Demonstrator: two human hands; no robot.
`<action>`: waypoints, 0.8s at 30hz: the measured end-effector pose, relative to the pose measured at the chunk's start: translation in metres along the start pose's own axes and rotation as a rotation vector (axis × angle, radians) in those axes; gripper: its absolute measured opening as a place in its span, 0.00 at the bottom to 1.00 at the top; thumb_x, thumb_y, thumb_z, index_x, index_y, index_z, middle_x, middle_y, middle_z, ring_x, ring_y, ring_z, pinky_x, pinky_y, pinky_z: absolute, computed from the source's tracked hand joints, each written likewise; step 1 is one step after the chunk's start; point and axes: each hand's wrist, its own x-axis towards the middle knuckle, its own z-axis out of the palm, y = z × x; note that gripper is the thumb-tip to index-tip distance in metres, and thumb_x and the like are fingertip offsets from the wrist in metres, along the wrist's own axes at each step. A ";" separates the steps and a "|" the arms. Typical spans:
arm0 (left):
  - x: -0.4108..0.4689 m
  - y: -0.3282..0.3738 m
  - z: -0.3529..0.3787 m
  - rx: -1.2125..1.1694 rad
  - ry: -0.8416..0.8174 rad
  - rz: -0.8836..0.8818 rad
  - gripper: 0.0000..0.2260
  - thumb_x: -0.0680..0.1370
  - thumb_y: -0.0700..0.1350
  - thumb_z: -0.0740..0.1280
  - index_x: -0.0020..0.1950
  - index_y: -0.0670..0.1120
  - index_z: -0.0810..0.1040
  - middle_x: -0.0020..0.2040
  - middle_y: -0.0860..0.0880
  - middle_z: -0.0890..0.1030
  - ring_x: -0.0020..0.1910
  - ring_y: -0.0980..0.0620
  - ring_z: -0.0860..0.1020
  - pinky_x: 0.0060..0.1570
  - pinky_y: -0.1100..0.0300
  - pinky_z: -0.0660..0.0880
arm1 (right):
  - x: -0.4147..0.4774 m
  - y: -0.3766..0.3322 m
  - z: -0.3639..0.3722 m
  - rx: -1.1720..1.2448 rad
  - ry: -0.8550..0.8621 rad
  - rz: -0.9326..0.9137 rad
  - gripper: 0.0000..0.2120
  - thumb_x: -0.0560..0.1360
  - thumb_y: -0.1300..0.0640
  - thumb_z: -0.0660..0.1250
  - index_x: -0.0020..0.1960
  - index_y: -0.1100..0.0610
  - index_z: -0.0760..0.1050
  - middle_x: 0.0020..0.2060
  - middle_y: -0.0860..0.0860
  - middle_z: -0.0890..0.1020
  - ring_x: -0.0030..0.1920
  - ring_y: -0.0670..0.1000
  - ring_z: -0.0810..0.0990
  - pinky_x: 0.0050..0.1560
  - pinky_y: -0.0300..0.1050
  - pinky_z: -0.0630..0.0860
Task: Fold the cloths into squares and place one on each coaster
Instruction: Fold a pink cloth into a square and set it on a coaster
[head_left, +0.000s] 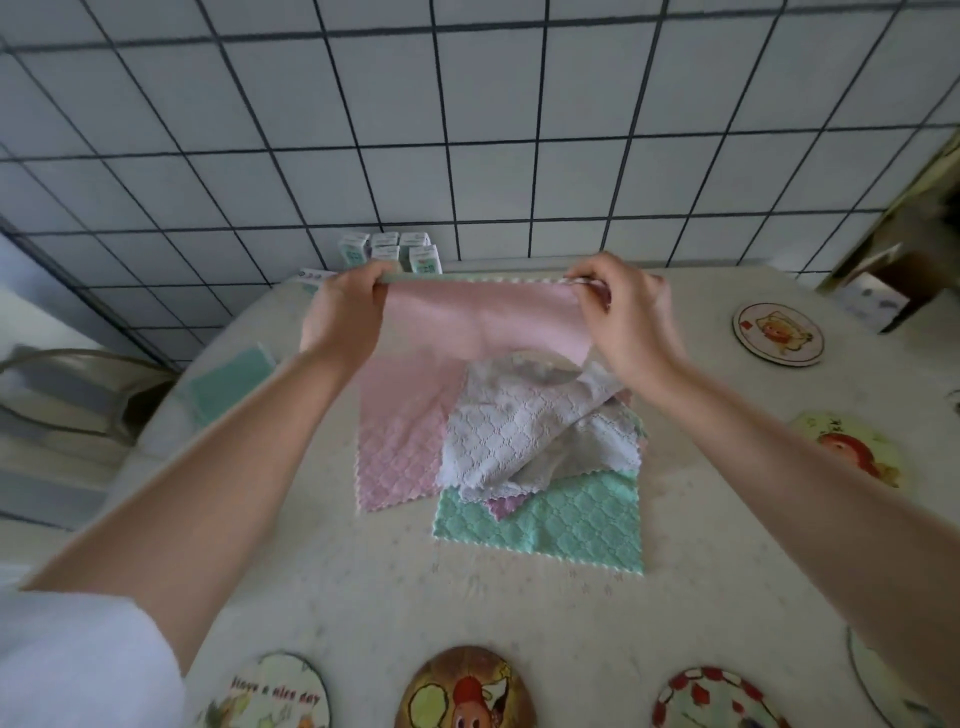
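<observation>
A pink cloth (441, 338) is held up over the table, stretched between my two hands. My left hand (345, 312) grips its top left corner and my right hand (623, 312) pinches its top right corner. Its lower part hangs down onto the table at the left of a pile. The pile holds a grey cloth (519, 431), crumpled, on top of a flat green cloth (561, 525), with a bit of purple cloth (504, 505) peeking out between them. Round picture coasters lie along the near edge (467, 691) and at the right (777, 334).
A folded green cloth (228, 384) lies at the table's left edge. Small white and green cartons (395, 252) stand at the back against the tiled wall. A chair back (78, 384) is at the left, a wooden shelf (904, 260) at the far right.
</observation>
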 end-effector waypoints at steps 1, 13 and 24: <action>-0.010 -0.010 -0.009 -0.057 0.002 -0.003 0.14 0.80 0.41 0.58 0.60 0.50 0.78 0.52 0.44 0.82 0.43 0.43 0.81 0.45 0.54 0.77 | -0.009 -0.009 0.002 0.004 0.001 -0.021 0.06 0.75 0.62 0.66 0.50 0.59 0.80 0.41 0.51 0.84 0.37 0.45 0.79 0.40 0.35 0.75; -0.231 -0.132 -0.066 -0.031 -0.058 0.240 0.12 0.75 0.32 0.66 0.57 0.39 0.80 0.53 0.42 0.82 0.50 0.46 0.81 0.55 0.70 0.67 | -0.215 -0.083 0.045 0.027 -0.204 0.029 0.07 0.71 0.69 0.69 0.48 0.62 0.80 0.40 0.52 0.84 0.38 0.39 0.78 0.42 0.16 0.64; -0.388 -0.199 -0.039 -0.089 -0.241 0.307 0.13 0.70 0.28 0.71 0.53 0.37 0.82 0.51 0.42 0.83 0.51 0.45 0.82 0.58 0.54 0.76 | -0.380 -0.093 0.060 0.014 -0.446 0.156 0.06 0.74 0.63 0.68 0.51 0.58 0.77 0.43 0.48 0.83 0.42 0.43 0.83 0.44 0.39 0.80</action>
